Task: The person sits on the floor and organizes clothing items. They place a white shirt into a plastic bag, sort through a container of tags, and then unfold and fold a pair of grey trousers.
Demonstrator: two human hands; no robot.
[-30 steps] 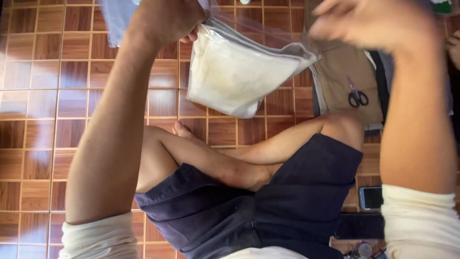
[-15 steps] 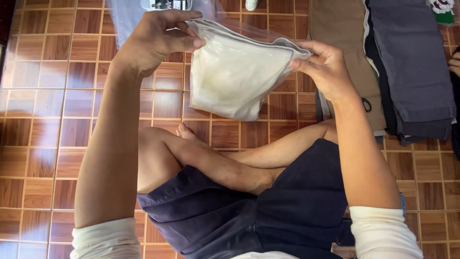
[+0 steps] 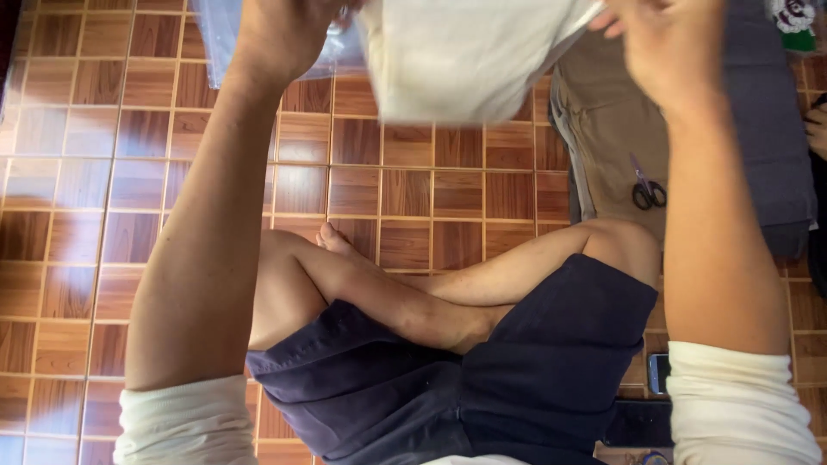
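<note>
I sit cross-legged on a brown tiled floor, both arms raised in front of me. My left hand (image 3: 289, 34) grips the left edge of a clear plastic bag (image 3: 465, 56) that holds a folded cream-white cloth. My right hand (image 3: 668, 47) holds the bag's right side near the top of the view. The bag is blurred and partly cut off by the upper edge, so its opening is hidden.
Another clear plastic sheet (image 3: 215, 39) lies on the floor at the upper left. To the right lie folded tan trousers (image 3: 616, 129) with small scissors (image 3: 646, 191) on them, and a dark grey garment (image 3: 767, 129). A phone (image 3: 656, 372) rests by my right knee.
Both hands have lifted the bagged cloth up and closer to the camera, so it now reaches the top edge. The view has shifted, showing the scissors again.
</note>
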